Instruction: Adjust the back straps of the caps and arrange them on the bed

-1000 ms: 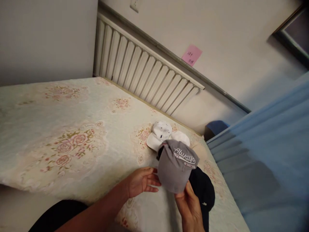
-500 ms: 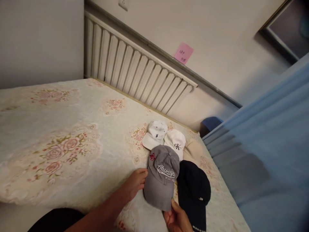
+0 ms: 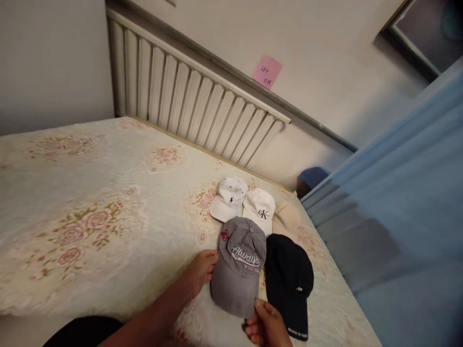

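A grey baseball cap (image 3: 237, 294) with white lettering and a small red mark is held between both hands, its brim towards me. My left hand (image 3: 202, 270) is closed on its left edge, the fingertips partly hidden behind it. My right hand (image 3: 267, 325) pinches the right corner of the brim between thumb and fingers. Just right of it lies a black cap (image 3: 289, 270). Beyond the grey cap are a white cap (image 3: 228, 200) with a small dark emblem, a white cap with a black monogram (image 3: 258, 205) and a beige cap (image 3: 287, 218).
The caps are on a bed with a flowered cover (image 3: 155, 202). A white radiator (image 3: 181, 91) runs along the far wall, under a pink note (image 3: 267, 71). Blue curtains (image 3: 394, 207) hang at the right. A dark rounded thing (image 3: 85, 332) shows at the bottom left.
The view has shifted slightly, so the scene sits a little further left and up. Both hands keep hold of the grey cap, which has barely moved against the other caps.
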Demonstrator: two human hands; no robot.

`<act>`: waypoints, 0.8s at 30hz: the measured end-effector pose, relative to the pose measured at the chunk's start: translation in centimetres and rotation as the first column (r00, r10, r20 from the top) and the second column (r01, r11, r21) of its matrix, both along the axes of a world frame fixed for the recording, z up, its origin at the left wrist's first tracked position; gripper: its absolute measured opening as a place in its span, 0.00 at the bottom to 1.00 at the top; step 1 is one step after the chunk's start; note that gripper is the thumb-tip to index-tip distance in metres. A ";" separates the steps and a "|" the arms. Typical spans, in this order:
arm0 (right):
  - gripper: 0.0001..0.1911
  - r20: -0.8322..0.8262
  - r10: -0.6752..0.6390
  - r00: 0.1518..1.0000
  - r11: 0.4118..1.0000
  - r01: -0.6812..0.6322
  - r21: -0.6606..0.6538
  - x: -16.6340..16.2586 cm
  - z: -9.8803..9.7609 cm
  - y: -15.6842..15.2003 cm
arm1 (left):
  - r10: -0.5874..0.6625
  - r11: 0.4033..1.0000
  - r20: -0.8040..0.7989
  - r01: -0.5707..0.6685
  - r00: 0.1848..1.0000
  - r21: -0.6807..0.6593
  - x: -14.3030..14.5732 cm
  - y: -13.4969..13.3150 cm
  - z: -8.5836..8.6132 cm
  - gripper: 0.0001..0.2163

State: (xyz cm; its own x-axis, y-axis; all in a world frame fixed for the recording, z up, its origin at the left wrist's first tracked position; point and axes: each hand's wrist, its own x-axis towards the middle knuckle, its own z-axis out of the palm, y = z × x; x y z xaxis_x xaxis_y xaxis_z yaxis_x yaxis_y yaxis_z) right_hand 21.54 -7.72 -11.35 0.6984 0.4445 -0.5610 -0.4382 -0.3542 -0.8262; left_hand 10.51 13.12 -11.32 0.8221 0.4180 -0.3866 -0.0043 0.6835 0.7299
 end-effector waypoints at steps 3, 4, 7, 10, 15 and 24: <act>0.23 0.303 0.023 0.953 0.995 0.009 -0.103 0.6 0.1 -0.4 | -0.007 1.000 -0.024 0.008 1.000 0.023 0.0 0.0 -0.1 0.17; 0.21 0.417 0.040 0.908 0.992 0.015 -0.127 1.0 0.4 -0.3 | -0.011 0.999 -0.028 0.012 1.000 0.033 0.0 0.0 -0.1 0.16; 0.12 0.682 0.165 0.713 0.976 -0.016 -0.218 2.5 2.7 0.7 | -0.013 0.999 -0.019 0.013 1.000 0.041 0.1 0.0 -0.3 0.16; 0.10 0.815 0.253 0.521 0.964 -0.061 -0.260 4.3 5.9 3.4 | -0.008 1.000 -0.010 0.008 1.000 0.019 0.2 0.1 -0.5 0.17; 0.13 0.905 0.405 0.133 0.914 -0.068 -0.399 6.7 9.0 9.1 | -0.009 1.000 0.008 0.009 1.000 0.004 0.2 0.2 -0.6 0.17; 0.13 0.820 0.571 -0.031 0.811 -0.135 -0.570 8.2 9.0 13.1 | 0.010 1.000 -0.004 -0.010 1.000 -0.008 0.1 0.0 -0.1 0.17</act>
State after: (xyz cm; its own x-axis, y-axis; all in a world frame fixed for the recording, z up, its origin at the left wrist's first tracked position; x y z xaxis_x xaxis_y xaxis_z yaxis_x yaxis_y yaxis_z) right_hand 29.72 5.35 -2.39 0.4737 0.8313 0.2907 0.8797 -0.4311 -0.2005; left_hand 10.61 13.15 -11.39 0.8166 0.4228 -0.3929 -0.0081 0.6891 0.7247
